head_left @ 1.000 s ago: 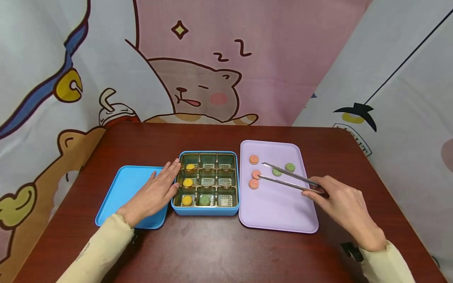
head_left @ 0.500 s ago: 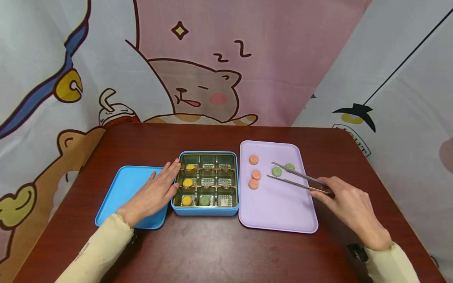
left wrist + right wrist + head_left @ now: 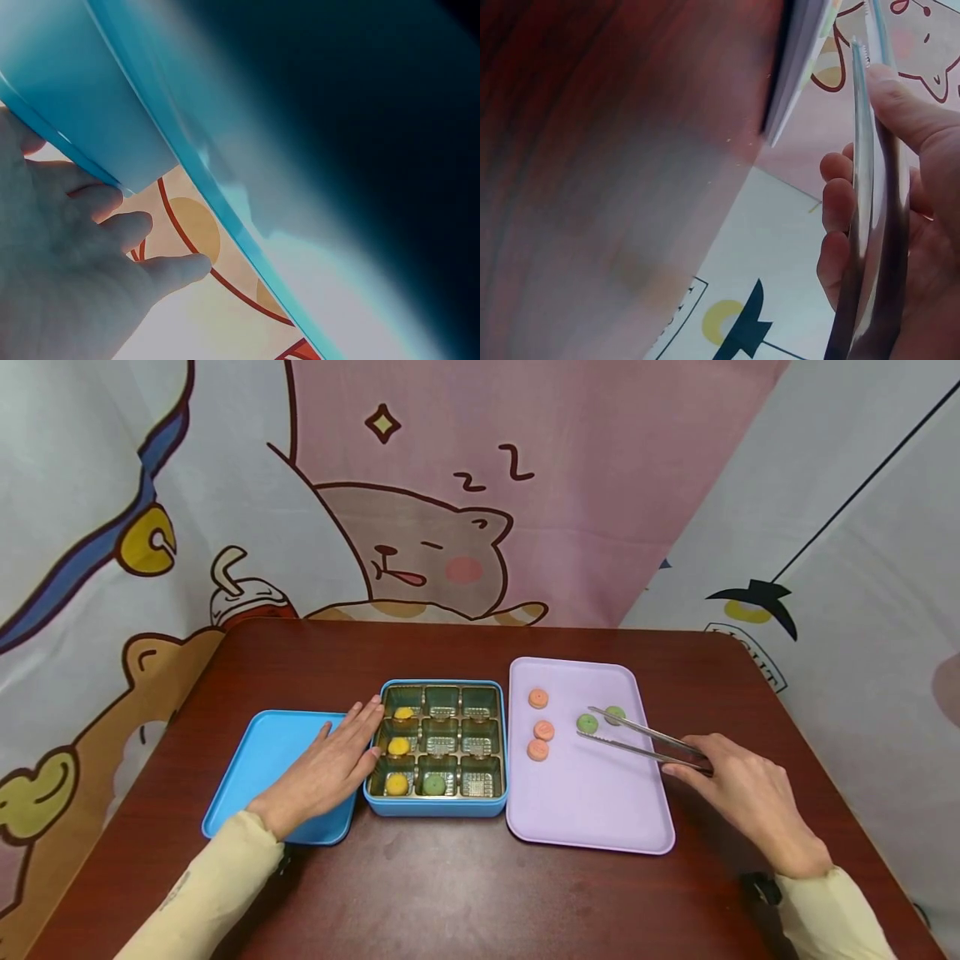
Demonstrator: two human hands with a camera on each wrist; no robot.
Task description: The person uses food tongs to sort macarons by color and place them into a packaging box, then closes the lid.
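My right hand (image 3: pixel 750 789) grips metal tongs (image 3: pixel 645 747) over the purple tray (image 3: pixel 592 810). The tongs' arms are spread, their tips near two green round cookies (image 3: pixel 587 723), one of them partly behind an arm. Three pink cookies (image 3: pixel 537 749) lie at the tray's left side. With straight fingers, my left hand (image 3: pixel 330 768) rests against the left rim of the blue box (image 3: pixel 435 808). Its gold insert has several compartments; yellow cookies (image 3: pixel 398 746) sit in the left column and a green cookie (image 3: pixel 434 785) in the front middle one. In the right wrist view, fingers curl around the tongs (image 3: pixel 874 195).
A light blue lid (image 3: pixel 262 768) lies left of the box, partly under my left forearm. Box and tray stand side by side on the dark brown table (image 3: pixel 465 893). Behind the table hangs a cartoon-printed cloth (image 3: pixel 600 510).
My right hand has moved the tongs rightward, from beside the pink cookies to the green ones. The left hand has stayed at the box.
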